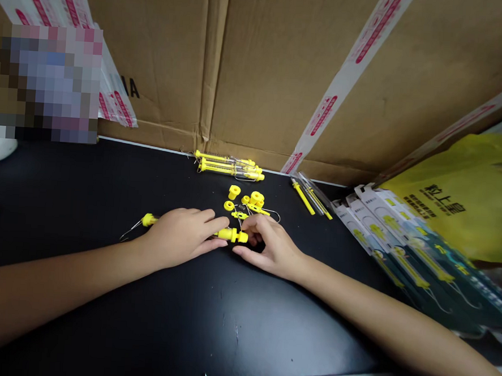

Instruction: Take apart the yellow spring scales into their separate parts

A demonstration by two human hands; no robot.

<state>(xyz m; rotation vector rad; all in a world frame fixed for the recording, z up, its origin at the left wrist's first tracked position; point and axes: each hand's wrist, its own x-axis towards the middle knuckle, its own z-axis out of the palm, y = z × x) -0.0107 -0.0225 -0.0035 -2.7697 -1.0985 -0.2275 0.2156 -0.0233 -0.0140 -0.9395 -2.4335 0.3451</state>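
Note:
My left hand [184,235] is closed around the clear tube of a yellow spring scale [231,235], hiding its middle. A metal hook [131,229] sticks out at the left end, past a yellow end cap [148,220]. At the other end my right hand [271,243] has thumb and forefinger spread on either side of the yellow tip, with a gap showing below it. Just beyond the hands lie loose yellow caps [256,198], a small ring [229,206], yellow strips [258,209] and bent wire hooks [278,217].
Several assembled spring scales [231,167] lie at the back of the black table [174,325]. Thin yellow rods and clear tubes [312,197] are to their right. Printed packages [417,255] and a yellow bag [454,195] stand at right. Cardboard [258,69] walls the back.

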